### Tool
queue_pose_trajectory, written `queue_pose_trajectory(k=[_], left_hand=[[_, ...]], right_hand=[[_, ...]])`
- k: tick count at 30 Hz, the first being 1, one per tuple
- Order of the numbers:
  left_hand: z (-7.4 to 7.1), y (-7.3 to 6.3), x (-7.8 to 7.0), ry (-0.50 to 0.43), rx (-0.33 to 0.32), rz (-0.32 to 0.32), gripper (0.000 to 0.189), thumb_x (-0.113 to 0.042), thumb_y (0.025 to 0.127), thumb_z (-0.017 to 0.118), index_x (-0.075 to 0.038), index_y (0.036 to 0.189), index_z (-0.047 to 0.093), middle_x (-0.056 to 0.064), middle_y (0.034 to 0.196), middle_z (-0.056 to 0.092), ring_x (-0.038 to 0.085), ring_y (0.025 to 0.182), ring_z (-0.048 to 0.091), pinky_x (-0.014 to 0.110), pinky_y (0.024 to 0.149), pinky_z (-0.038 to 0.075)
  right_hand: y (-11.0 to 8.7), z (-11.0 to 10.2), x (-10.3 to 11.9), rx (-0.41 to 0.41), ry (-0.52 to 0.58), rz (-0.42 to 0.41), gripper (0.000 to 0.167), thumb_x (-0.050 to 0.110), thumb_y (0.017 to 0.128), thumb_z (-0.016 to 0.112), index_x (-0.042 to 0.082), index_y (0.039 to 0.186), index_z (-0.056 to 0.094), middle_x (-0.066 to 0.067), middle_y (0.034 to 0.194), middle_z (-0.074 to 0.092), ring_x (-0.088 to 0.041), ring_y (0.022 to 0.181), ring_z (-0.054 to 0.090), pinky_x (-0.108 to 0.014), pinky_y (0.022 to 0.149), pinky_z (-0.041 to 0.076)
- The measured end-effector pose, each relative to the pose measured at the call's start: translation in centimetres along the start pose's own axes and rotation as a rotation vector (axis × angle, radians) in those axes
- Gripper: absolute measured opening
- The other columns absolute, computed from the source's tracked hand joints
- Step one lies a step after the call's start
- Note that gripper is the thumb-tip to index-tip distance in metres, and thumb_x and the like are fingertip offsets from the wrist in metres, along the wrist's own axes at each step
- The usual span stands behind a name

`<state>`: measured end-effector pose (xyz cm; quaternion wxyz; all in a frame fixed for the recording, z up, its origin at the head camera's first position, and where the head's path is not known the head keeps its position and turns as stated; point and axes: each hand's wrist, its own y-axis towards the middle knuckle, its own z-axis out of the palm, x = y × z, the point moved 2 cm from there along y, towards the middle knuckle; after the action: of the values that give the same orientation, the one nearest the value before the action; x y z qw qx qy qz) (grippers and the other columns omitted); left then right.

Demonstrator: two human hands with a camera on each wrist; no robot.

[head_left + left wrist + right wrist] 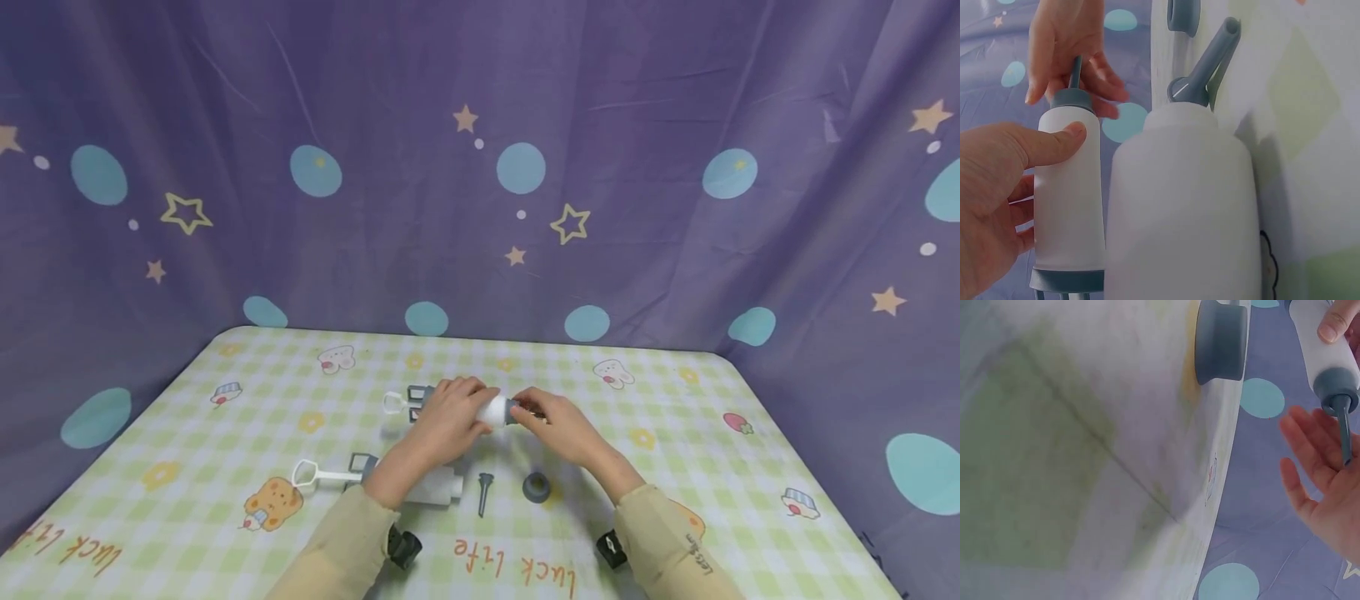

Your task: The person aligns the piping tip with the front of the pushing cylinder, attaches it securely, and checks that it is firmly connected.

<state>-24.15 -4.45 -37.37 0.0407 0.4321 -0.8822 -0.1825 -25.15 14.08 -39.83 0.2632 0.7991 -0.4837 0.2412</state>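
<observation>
My left hand grips the white barrel of a plunger syringe, thumb along its side in the left wrist view. The syringe has a grey collar, a slim grey nozzle and a white pull ring. At the nozzle end is my right hand; in the right wrist view its fingers are spread and loosely extended behind the nozzle. Whether they touch the collar cannot be told. A second white syringe lies nearer, partly hidden by my left forearm.
A loose grey nozzle and a round grey collar lie on the checked tablecloth in front of my hands. Behind the table hangs a purple curtain with stars and blue spots.
</observation>
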Motion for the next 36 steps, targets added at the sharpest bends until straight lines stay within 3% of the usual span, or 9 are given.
queue_pose_trajectory(k=[3, 6, 10, 15, 22, 36], left_hand=[[0.00, 0.06, 0.05, -0.011, 0.000, 0.000, 0.049, -0.029, 0.079, 0.069, -0.012, 0.123, 0.057, 0.002, 0.107, 0.058, 0.019, 0.099, 0.053, 0.038, 0.090, 0.039], [0.06, 0.01, 0.09, -0.013, 0.008, -0.004, 0.049, -0.029, 0.079, 0.070, -0.012, 0.123, 0.057, 0.002, 0.107, 0.058, 0.019, 0.098, 0.054, 0.038, 0.090, 0.039], [0.10, -0.05, 0.19, -0.012, 0.013, -0.012, 0.049, -0.029, 0.079, 0.070, -0.013, 0.124, 0.057, 0.001, 0.107, 0.058, 0.018, 0.098, 0.054, 0.037, 0.090, 0.040], [0.28, -0.13, 0.24, -0.018, 0.017, -0.009, 0.050, -0.030, 0.079, 0.070, -0.014, 0.124, 0.057, 0.001, 0.107, 0.058, 0.019, 0.099, 0.054, 0.038, 0.090, 0.039], [0.30, -0.16, 0.41, -0.023, -0.004, -0.015, 0.050, -0.029, 0.077, 0.071, -0.013, 0.123, 0.057, 0.002, 0.107, 0.058, 0.019, 0.098, 0.054, 0.038, 0.089, 0.040], [0.21, -0.51, 0.48, -0.026, -0.018, -0.010, 0.050, -0.031, 0.077, 0.071, -0.014, 0.122, 0.058, 0.002, 0.109, 0.059, 0.020, 0.100, 0.054, 0.038, 0.088, 0.040]], right_hand=[[-0.09, -0.14, 0.07, -0.027, 0.009, -0.038, 0.041, 0.048, 0.084, 0.059, 0.023, 0.116, 0.056, 0.008, 0.111, 0.059, -0.011, 0.098, 0.058, -0.035, 0.085, 0.048], [-0.17, -0.16, 0.16, -0.057, -0.011, -0.116, 0.042, 0.040, 0.081, 0.066, 0.021, 0.117, 0.055, 0.009, 0.112, 0.057, -0.008, 0.096, 0.057, -0.034, 0.085, 0.048], [-0.15, -0.21, 0.43, -0.100, -0.033, -0.203, 0.040, 0.031, 0.080, 0.070, 0.018, 0.114, 0.055, 0.007, 0.110, 0.056, -0.009, 0.095, 0.057, -0.032, 0.083, 0.049], [-0.25, -0.11, 0.55, -0.127, -0.021, -0.238, 0.039, 0.023, 0.077, 0.073, 0.013, 0.111, 0.056, 0.004, 0.105, 0.058, -0.013, 0.093, 0.059, -0.035, 0.082, 0.049], [0.01, -0.12, 0.68, -0.122, -0.014, -0.241, 0.036, 0.018, 0.077, 0.073, 0.012, 0.109, 0.056, 0.003, 0.100, 0.060, -0.012, 0.090, 0.060, -0.032, 0.079, 0.050], [-0.16, 0.15, 0.70, -0.095, 0.005, -0.137, 0.027, 0.033, 0.086, 0.062, 0.021, 0.110, 0.057, 0.005, 0.101, 0.063, -0.011, 0.095, 0.060, -0.032, 0.081, 0.051]])
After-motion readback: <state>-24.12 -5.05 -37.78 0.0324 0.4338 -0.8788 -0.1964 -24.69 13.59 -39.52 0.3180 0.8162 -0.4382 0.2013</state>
